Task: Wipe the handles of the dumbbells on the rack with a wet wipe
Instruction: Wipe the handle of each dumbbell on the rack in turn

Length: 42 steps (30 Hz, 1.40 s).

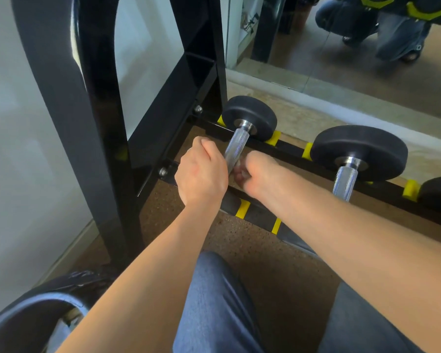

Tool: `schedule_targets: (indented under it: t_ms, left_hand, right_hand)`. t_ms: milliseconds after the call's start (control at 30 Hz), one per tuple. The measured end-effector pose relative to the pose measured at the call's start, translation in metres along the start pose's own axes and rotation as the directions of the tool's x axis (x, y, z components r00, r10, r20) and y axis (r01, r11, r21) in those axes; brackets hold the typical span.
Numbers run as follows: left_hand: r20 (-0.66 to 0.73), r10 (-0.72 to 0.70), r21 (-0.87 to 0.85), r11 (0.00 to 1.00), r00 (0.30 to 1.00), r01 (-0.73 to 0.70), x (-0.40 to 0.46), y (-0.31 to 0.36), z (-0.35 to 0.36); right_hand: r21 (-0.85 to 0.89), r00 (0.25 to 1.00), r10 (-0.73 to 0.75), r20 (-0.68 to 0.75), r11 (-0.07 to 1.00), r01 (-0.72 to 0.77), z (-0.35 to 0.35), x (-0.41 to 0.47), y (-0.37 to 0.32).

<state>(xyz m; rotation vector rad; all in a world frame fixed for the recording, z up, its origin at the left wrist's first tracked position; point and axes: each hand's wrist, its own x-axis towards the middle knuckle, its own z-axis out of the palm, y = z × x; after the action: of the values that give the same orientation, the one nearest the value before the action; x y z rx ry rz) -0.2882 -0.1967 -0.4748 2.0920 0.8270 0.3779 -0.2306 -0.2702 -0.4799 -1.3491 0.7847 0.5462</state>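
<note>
The knurled steel handle (236, 149) of the leftmost dumbbell (250, 118) is seen running from its black round head down toward the camera, the dumbbell resting on the lowest rails of a black rack (290, 146) fitted with yellow saddle pads (273, 138). The near part of this handle is covered by both hands. The left hand (201, 171) is closed in a fist at the handle's left side, fingers curled under; whether it actually grips the bar or the dumbbell's hidden near end cannot be told. The right hand (259, 171) is curled at the handle's right side, and a small pale, blurred patch, apparently the wet wipe (239, 165), is seen between its fingers and the steel, pressed against the bar. Just to the right, a second, larger dumbbell (359, 151) is cradled on the same rails, its knurled handle (345, 183) partly hidden behind the right forearm. The edge of a third black head (438, 192) is cut off at the frame's right side. The rack's upright frame (99, 123) rises at the left against a white wall. A speckled brown floor (265, 263) lies beneath, and knees in blue denim are seen at the bottom. A wall mirror (354, 47) behind the rack shows a crouching figure in jeans.
</note>
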Motion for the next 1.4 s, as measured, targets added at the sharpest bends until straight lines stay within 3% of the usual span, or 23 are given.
schedule_targets:
  t_ms: [100,133,167,200,233,267,300,333,367,400,500,600,667,767,867,933,967,1033,1100,1133,1167,1233,1400]
  left_hand:
    - [-0.002,0.012,-0.037,0.999,1.0,-0.012,0.0,-0.001,0.0]
    - [-0.011,0.014,-0.06,0.998,1.0,-0.015,0.0,-0.001,0.0]
    - [-0.025,0.009,-0.087,0.996,1.0,-0.011,0.001,-0.002,0.0]
    - [-0.037,-0.007,-0.125,0.992,0.999,0.002,0.002,-0.003,0.0]
    - [-0.045,-0.029,-0.172,0.985,0.999,0.021,0.002,-0.004,0.0]
    - [-0.049,-0.053,-0.216,0.976,0.997,0.041,0.003,-0.006,0.0]
    - [-0.052,-0.075,-0.248,0.967,0.996,0.06,0.004,-0.007,0.0]
    - [-0.054,-0.092,-0.267,0.961,0.994,0.075,0.004,-0.008,-0.001]
    - [-0.057,-0.102,-0.279,0.957,0.993,0.082,0.005,-0.008,-0.001]
    - [-0.064,-0.108,-0.291,0.953,0.992,0.085,0.005,-0.008,0.0]
    - [-0.098,-0.128,-0.338,0.937,0.987,0.087,0.003,-0.007,-0.001]
    - [-0.114,-0.157,-0.429,0.899,0.981,0.094,0.005,-0.009,-0.002]
    - [-0.108,-0.168,-0.469,0.878,0.98,0.099,0.005,-0.012,-0.002]
    - [-0.088,-0.157,-0.458,0.883,0.984,0.1,0.006,-0.012,-0.002]
    - [-0.081,-0.156,-0.444,0.89,0.984,0.104,0.006,-0.011,-0.001]
    - [-0.082,-0.151,-0.44,0.893,0.985,0.101,0.004,-0.011,-0.001]
    - [-0.082,-0.153,-0.441,0.891,0.985,0.102,0.004,-0.011,-0.001]
    - [-0.08,-0.169,-0.447,0.887,0.982,0.116,0.004,-0.01,-0.001]
    - [-0.08,-0.18,-0.451,0.884,0.98,0.126,0.004,-0.009,-0.002]
    - [-0.079,-0.181,-0.448,0.885,0.98,0.127,0.004,-0.009,-0.002]
    - [-0.079,-0.179,-0.444,0.887,0.981,0.126,0.005,-0.009,-0.001]
    - [-0.085,-0.175,-0.432,0.893,0.981,0.122,0.005,-0.01,0.0]
    - [-0.087,-0.187,-0.421,0.897,0.979,0.134,0.007,-0.011,0.001]
  right_hand:
    - [-0.014,0.998,-0.031,0.061,0.999,0.032,-0.015,-0.01,-0.004]
    - [-0.036,0.989,-0.117,0.091,0.992,0.12,-0.017,-0.016,-0.008]
    - [-0.133,0.952,-0.291,0.095,0.944,0.302,-0.018,-0.018,-0.012]
    - [-0.317,0.841,-0.521,0.145,0.781,0.538,-0.015,-0.018,-0.014]
    - [-0.518,0.655,-0.689,0.311,0.454,0.725,-0.012,-0.02,-0.016]
    - [-0.617,0.495,-0.684,0.536,0.083,0.783,-0.01,-0.019,-0.018]
    - [-0.614,0.415,-0.568,0.711,-0.214,0.76,-0.008,-0.012,-0.018]
    - [-0.559,0.389,-0.424,0.818,-0.427,0.711,-0.008,-0.005,-0.018]
    - [-0.484,0.368,-0.316,0.875,-0.559,0.673,-0.01,0.001,-0.018]
    - [-0.432,0.343,-0.265,0.901,-0.604,0.67,-0.013,0.002,-0.019]
    - [-0.317,0.222,-0.233,0.947,-0.564,0.762,-0.024,-0.001,-0.017]
    - [-0.286,0.183,-0.258,0.949,-0.456,0.842,-0.023,-0.006,-0.006]
    - [-0.322,0.244,-0.237,0.94,-0.383,0.866,-0.017,-0.008,-0.004]
    - [-0.347,0.32,-0.134,0.938,-0.389,0.853,-0.015,-0.01,-0.003]
    - [-0.412,0.355,-0.216,0.909,-0.352,0.84,-0.033,-0.012,0.0]
    - [-0.512,0.448,-0.266,0.854,-0.274,0.814,-0.046,-0.021,-0.004]
    - [-0.582,0.522,-0.292,0.802,-0.183,0.792,-0.049,-0.025,-0.008]
    - [-0.725,0.739,-0.373,0.561,0.211,0.656,-0.046,-0.023,-0.01]
    - [-0.643,0.935,-0.264,0.237,0.678,0.355,-0.034,-0.019,-0.006]
    - [-0.537,0.974,-0.165,0.155,0.813,0.224,-0.028,-0.019,-0.003]
    - [-0.433,0.989,-0.078,0.126,0.893,0.125,-0.021,-0.019,-0.003]
    - [-0.313,0.99,0.02,0.141,0.949,0.025,-0.008,-0.021,-0.007]
    - [-0.31,0.979,0.086,0.183,0.951,-0.025,0.001,-0.026,-0.005]
